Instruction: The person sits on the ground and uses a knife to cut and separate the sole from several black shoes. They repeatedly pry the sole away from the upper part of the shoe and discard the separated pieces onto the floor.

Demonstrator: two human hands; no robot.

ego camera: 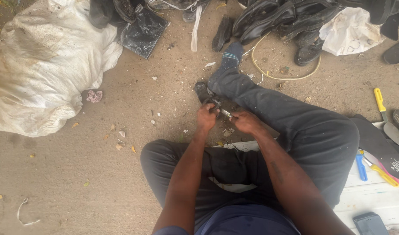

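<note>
Nearest the head camera, two bare forearms ran out from the lap of a person seated on the dirt floor (99,165), legs in dark trousers (295,117). Left hand (206,117) was closed around a small dark piece (213,103), seemingly part of a shoe, held just above the floor by the outstretched foot. Right hand (245,122) pinched a thin metal tool (226,113) whose tip met that piece. Judging by this, working the piece was the step in hand; any further stroke would call for a firm left grip. It looked black, worn and mostly hidden. Old shoes (277,17) lay beyond.
</note>
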